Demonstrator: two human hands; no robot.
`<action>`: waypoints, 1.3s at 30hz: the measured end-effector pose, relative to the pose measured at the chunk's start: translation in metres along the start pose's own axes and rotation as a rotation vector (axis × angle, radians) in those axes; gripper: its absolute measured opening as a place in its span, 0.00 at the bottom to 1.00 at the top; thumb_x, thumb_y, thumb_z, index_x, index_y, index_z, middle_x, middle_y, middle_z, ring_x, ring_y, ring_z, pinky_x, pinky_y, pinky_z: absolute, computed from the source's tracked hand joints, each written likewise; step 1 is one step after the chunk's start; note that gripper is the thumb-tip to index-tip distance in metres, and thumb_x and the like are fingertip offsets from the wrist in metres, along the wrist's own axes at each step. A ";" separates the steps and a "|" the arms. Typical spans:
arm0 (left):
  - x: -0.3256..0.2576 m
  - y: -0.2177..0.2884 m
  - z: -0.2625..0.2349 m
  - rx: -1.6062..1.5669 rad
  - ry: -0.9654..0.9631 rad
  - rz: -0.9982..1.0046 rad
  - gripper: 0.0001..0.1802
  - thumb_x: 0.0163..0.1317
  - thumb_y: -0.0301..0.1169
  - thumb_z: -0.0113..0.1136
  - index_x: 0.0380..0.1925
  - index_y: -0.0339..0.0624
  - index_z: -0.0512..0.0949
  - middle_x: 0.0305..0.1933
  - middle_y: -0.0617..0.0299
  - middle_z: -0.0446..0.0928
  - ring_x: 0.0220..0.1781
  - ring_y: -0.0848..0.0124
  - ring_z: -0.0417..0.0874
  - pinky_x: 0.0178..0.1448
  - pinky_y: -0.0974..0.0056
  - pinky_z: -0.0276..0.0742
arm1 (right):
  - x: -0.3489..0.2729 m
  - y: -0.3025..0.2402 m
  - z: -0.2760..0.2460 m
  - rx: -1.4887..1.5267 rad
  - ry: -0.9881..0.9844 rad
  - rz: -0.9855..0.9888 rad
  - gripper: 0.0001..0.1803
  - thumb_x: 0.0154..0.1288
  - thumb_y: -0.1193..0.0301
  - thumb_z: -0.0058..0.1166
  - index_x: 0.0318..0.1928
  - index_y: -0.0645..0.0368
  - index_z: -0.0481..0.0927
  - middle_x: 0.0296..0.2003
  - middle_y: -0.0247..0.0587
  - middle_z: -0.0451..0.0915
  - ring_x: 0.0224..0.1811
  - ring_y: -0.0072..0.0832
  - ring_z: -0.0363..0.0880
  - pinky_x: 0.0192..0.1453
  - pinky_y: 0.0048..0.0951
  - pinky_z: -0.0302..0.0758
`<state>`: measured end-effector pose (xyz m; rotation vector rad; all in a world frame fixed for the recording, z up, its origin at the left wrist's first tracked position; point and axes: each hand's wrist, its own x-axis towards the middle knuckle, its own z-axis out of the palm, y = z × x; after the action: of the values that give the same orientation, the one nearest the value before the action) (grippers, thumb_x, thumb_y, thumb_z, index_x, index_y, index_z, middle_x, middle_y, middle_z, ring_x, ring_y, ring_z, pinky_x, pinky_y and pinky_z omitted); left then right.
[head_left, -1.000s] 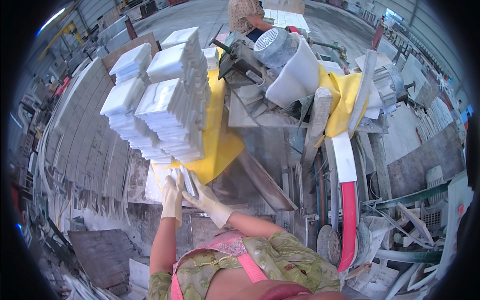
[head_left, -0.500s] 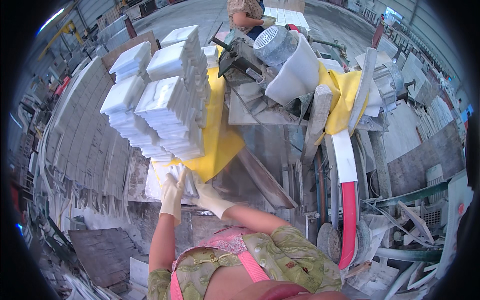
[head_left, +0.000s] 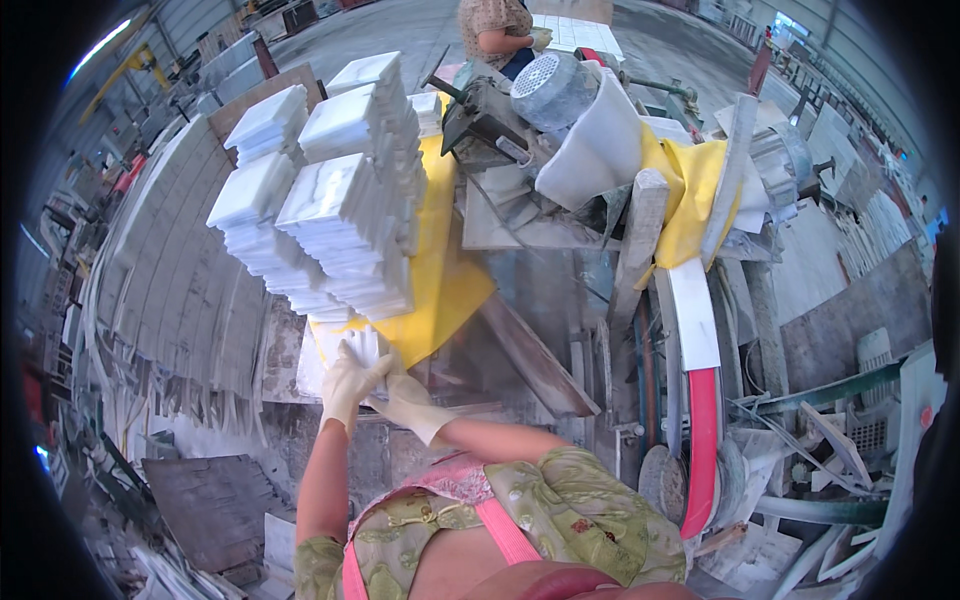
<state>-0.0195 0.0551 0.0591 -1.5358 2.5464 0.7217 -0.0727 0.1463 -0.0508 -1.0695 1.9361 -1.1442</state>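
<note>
Both my hands wear cream rubber gloves and work close together at the near end of a bench. Between and in front of them lies a small group of white marble strips (head_left: 362,344), packed side by side. My left hand (head_left: 348,385) grips the strips from the left, thumb turned inward. My right hand (head_left: 408,402) closes on their right side, its fingertips partly hidden behind the left thumb. Just beyond the hands rise tall stacks of white, grey-veined marble tiles (head_left: 335,215). A yellow sheet (head_left: 440,300) lies under and beside the stacks.
Right of the stacks stands a machine with a grey motor (head_left: 550,90) and a white sheet. A belt, white then red (head_left: 702,440), runs down at the right, near round wheels. A wooden plank (head_left: 535,360) slants below the bench. Another person (head_left: 495,35) works at the far side.
My right hand has moved left, closer to my left hand, and the two now nearly overlap at the marble strips. The stacks stay put.
</note>
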 end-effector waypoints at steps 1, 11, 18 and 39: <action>0.002 -0.001 0.005 -0.013 0.038 -0.006 0.54 0.49 0.61 0.68 0.64 0.27 0.67 0.51 0.33 0.83 0.56 0.45 0.85 0.59 0.53 0.79 | 0.001 0.006 -0.011 -0.008 -0.082 0.006 0.55 0.57 0.62 0.69 0.73 0.73 0.47 0.60 0.70 0.71 0.56 0.56 0.79 0.54 0.46 0.80; 0.009 -0.014 0.026 -0.072 0.125 -0.003 0.46 0.55 0.59 0.63 0.61 0.31 0.69 0.49 0.35 0.84 0.53 0.41 0.85 0.60 0.49 0.79 | 0.049 -0.004 -0.074 0.520 -0.158 -0.190 0.35 0.73 0.53 0.56 0.71 0.63 0.70 0.65 0.48 0.77 0.70 0.34 0.73 0.73 0.30 0.67; 0.006 -0.012 0.026 -0.129 0.154 0.016 0.44 0.57 0.60 0.61 0.60 0.32 0.70 0.50 0.32 0.82 0.54 0.41 0.84 0.58 0.48 0.78 | 0.046 -0.012 -0.070 0.510 -0.185 -0.084 0.33 0.70 0.47 0.58 0.65 0.60 0.77 0.59 0.47 0.81 0.61 0.35 0.80 0.61 0.35 0.74; 0.007 -0.014 0.027 -0.104 0.160 0.031 0.49 0.57 0.66 0.59 0.62 0.31 0.69 0.53 0.30 0.81 0.57 0.39 0.83 0.60 0.47 0.77 | 0.066 0.005 -0.043 0.468 -0.009 -0.146 0.27 0.70 0.61 0.64 0.64 0.63 0.78 0.48 0.39 0.84 0.49 0.19 0.79 0.54 0.26 0.76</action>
<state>-0.0156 0.0564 0.0280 -1.6524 2.6926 0.7758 -0.1405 0.1066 -0.0449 -0.9607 1.4912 -1.5713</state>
